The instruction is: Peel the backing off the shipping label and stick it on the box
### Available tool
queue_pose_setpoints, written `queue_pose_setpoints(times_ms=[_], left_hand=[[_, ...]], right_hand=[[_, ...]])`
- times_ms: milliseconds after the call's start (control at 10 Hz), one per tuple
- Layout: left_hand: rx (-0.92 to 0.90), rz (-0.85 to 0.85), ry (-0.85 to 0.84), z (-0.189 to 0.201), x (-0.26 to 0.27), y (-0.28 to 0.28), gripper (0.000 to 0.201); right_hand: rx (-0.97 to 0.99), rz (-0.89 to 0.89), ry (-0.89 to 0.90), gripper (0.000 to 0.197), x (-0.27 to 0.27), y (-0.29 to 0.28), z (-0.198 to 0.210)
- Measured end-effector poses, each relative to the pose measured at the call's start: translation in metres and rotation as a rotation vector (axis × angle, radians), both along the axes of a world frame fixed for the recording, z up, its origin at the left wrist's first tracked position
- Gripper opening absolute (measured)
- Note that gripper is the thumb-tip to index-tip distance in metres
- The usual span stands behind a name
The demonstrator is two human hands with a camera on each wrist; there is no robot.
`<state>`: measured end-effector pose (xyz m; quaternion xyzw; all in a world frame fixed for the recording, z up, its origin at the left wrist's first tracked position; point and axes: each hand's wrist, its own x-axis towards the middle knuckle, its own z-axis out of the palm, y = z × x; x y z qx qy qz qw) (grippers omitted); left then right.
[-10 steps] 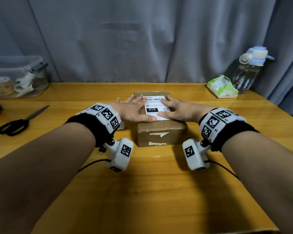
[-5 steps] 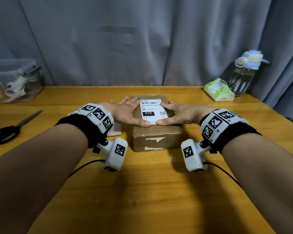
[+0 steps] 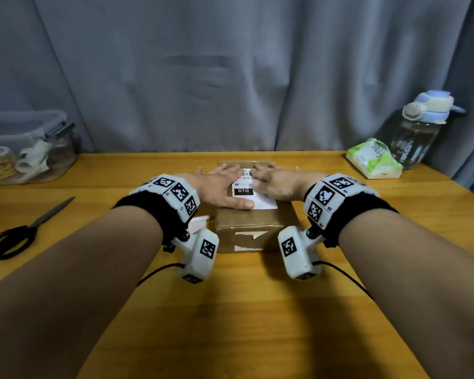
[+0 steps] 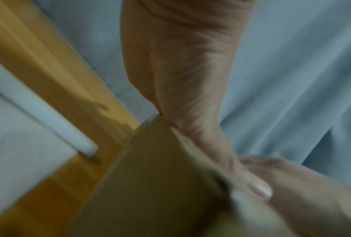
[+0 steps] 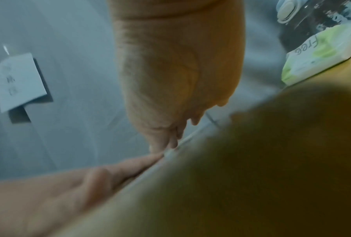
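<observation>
My left hand (image 3: 225, 187) and right hand (image 3: 274, 181) lie flat, fingers straight, on the white paper shipping label (image 3: 253, 196). It looks thin and limp atop the stiff brown cardboard box (image 3: 253, 228); I'd press from centre toward twelve o'clock.

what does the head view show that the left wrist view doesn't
Only the head view: the label flat on top of the box, its "010" print, the scissors, bottle and tissue pack. Only the left wrist view: the left hand from beneath, thumbnail close up. Both: left hand, right hand, box, table, curtain.
</observation>
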<state>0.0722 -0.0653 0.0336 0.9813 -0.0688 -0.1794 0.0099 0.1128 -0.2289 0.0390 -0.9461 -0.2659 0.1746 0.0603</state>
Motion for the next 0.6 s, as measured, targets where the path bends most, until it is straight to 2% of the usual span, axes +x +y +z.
queue_pose_setpoints(times_ms=[100, 200, 300, 400, 500, 600], left_hand=[[0.064, 0.038, 0.024, 0.003, 0.006, 0.003, 0.108], [0.081, 0.055, 0.027, 0.008, 0.006, 0.004, 0.111], [0.041, 0.074, 0.019, 0.004, 0.004, 0.007, 0.112], [-0.026, 0.130, -0.041, -0.003, -0.006, 0.013, 0.110], [-0.093, 0.181, -0.167, -0.007, -0.015, 0.021, 0.105], [-0.141, 0.177, -0.330, -0.002, -0.017, 0.027, 0.084]], right_hand=[[-0.051, -0.019, 0.016, 0.066, 0.005, -0.006, -0.006], [-0.058, -0.082, 0.076, 0.095, 0.006, -0.020, 0.001], [0.025, -0.166, 0.169, 0.099, 0.001, -0.033, 0.008], [0.037, -0.179, 0.130, 0.090, -0.007, -0.036, 0.008], [0.131, -0.203, 0.086, 0.086, -0.014, -0.031, 0.007], [0.201, -0.186, -0.114, 0.069, -0.019, -0.027, 0.010]])
